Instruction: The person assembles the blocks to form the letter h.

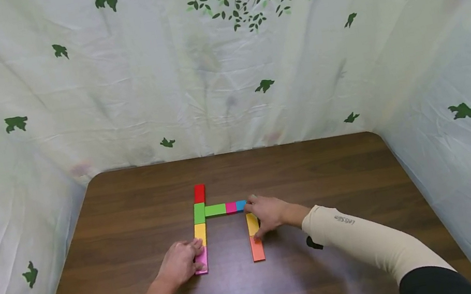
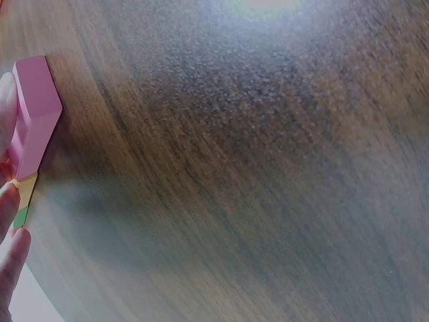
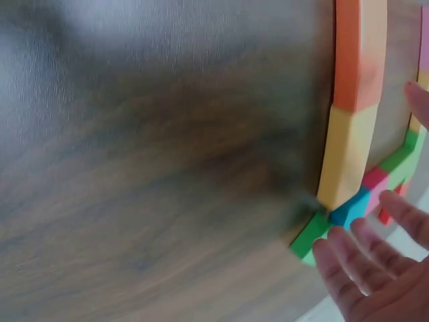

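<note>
Coloured rectangular blocks lie in an H-like outline. Its left column runs red block (image 1: 199,194), green block (image 1: 199,214), yellow block (image 1: 201,234), pink block (image 1: 201,261). My left hand (image 1: 180,261) touches the pink block, thumb toward its near end and fingers close to the yellow one. The crossbar has a long green block (image 1: 216,211), a magenta block (image 1: 231,207) and a blue block (image 1: 241,206). My right hand (image 1: 271,212) reaches over the right column, fingers extended by another green block (image 3: 312,235), thumb beside the second yellow block (image 3: 347,157) and orange block (image 1: 257,249).
The blocks lie on a brown wooden table (image 1: 315,169) with rounded far corners. A pale curtain (image 1: 221,65) with green leaf and bird prints hangs behind it and along both sides.
</note>
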The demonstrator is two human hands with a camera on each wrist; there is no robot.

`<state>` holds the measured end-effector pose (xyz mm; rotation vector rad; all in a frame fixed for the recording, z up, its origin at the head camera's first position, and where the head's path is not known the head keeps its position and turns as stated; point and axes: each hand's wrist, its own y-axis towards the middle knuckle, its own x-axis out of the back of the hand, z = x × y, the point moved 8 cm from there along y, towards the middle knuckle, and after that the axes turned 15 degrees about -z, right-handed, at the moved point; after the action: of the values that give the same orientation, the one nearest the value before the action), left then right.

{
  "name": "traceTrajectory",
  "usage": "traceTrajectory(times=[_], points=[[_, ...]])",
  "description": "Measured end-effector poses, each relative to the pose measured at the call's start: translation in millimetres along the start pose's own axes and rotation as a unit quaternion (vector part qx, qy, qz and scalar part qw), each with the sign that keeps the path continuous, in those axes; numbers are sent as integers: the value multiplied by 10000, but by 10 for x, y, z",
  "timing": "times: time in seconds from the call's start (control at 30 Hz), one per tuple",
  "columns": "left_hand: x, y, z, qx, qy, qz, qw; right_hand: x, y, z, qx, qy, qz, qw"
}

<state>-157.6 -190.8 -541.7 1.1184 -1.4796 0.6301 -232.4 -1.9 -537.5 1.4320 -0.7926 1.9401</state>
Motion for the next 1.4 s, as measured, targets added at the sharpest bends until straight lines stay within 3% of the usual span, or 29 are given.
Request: traceTrajectory(times=[0.17,0.53,0.83,1.4], points=[[-5,4,3,27,-42,12,10000,-46,-80,108,168,-292,129,9993],[20,-8,-10,23,-21,4,10000,-152,-194,227,550,-1018,8,9933],[30,-10,-18,41,-36,34,10000,-185,-199,266,563,-1138,-158,9918],[23,-16,-11,97,-12,121,9999,-219,-221,281,554,-1330,-76,9895]])
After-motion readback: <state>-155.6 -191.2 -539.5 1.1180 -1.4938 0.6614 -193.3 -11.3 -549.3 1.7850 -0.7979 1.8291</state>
